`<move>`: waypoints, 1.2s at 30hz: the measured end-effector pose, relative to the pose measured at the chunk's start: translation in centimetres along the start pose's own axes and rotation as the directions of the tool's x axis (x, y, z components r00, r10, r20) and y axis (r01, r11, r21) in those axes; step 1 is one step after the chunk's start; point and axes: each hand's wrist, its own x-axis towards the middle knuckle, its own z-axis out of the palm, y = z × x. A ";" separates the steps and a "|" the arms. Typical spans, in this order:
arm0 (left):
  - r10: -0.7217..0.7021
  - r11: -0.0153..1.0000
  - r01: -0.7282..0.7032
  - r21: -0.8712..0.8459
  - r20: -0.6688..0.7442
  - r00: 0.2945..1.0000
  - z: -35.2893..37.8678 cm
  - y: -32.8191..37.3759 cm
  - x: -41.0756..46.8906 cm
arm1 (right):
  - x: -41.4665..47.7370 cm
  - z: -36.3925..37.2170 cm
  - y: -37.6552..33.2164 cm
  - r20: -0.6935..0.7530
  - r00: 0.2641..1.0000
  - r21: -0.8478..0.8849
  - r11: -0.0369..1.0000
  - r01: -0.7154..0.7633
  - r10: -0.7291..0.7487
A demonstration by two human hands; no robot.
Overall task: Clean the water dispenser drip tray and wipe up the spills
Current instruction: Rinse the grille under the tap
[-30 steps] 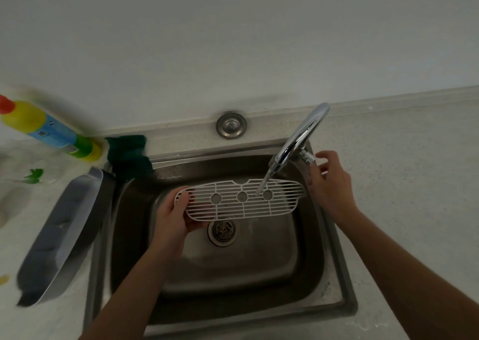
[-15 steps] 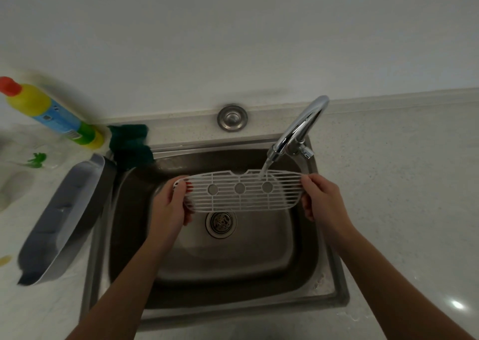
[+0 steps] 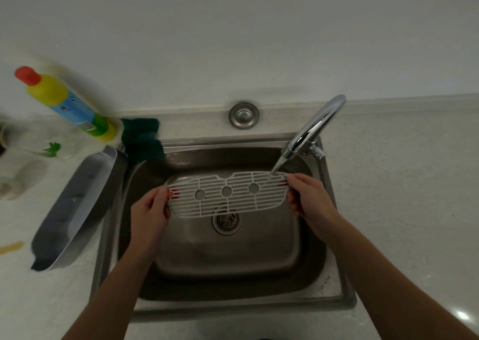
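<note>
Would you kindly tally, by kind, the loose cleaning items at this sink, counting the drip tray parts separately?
Drip tray grates: 1, the white grate over the sink
Drip tray basins: 1, the grey basin at the sink's left rim
Detergent bottles: 1, the yellow bottle
Cloths: 1, the dark green cloth
Total: 4

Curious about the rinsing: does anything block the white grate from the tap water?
Nothing visible does. The left hand and right hand hold the white grate by its ends, and the faucet pours onto its right end.
</note>
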 end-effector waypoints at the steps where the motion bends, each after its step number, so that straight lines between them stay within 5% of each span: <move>1: -0.005 1.000 0.005 -0.028 -0.012 1.000 -0.4 0.1 0.3 | 0.4 0.4 -1.0 0.019 1.000 0.002 1.000 0.025 -0.025; 9: 0.028 0.997 -0.029 -0.070 -0.015 1.000 -1.3 0.8 0.3 | 1.6 1.3 -4.0 -0.004 0.990 -0.001 0.990 0.138 -0.138; 15: 0.045 0.963 -0.073 0.258 0.114 0.992 -1.3 -1.9 -0.7 | 0.2 0.1 -0.6 -0.040 0.995 -0.006 0.996 0.091 -0.091; 19: 0.156 0.883 -0.241 0.403 0.232 0.960 -0.1 -1.0 0.1 | -0.2 -0.1 -0.5 -0.039 0.989 -0.107 0.984 0.141 -0.146; 22: 0.169 0.883 -0.330 0.332 0.431 0.886 2.8 2.1 1.2 | 0.2 0.2 -1.7 0.030 0.975 -0.125 0.967 0.221 -0.219; 25: 0.081 0.895 -0.361 0.261 0.700 0.709 6.4 5.3 1.8 | 0.8 0.6 -3.2 0.058 0.963 -0.139 0.953 0.270 -0.264; 27: 0.110 0.892 -0.390 0.228 0.728 0.677 8.2 6.4 2.3 | 1.1 0.5 -3.8 0.014 0.961 -0.135 0.952 0.275 -0.275; 30: 0.107 0.945 -0.280 0.172 0.645 0.756 9.0 6.9 3.0 | 1.3 -0.3 -3.4 -0.159 0.959 -0.133 0.967 0.215 -0.235; 33: -0.033 0.999 0.051 -0.019 0.515 0.857 9.1 6.3 3.0 | 1.2 -0.8 -1.1 -0.206 0.971 -0.150 0.985 0.090 -0.120; 36: -0.230 0.855 0.402 -0.329 0.454 0.861 9.4 5.3 2.3 | 0.3 -0.1 2.1 -0.099 0.994 -0.210 0.976 -0.066 0.046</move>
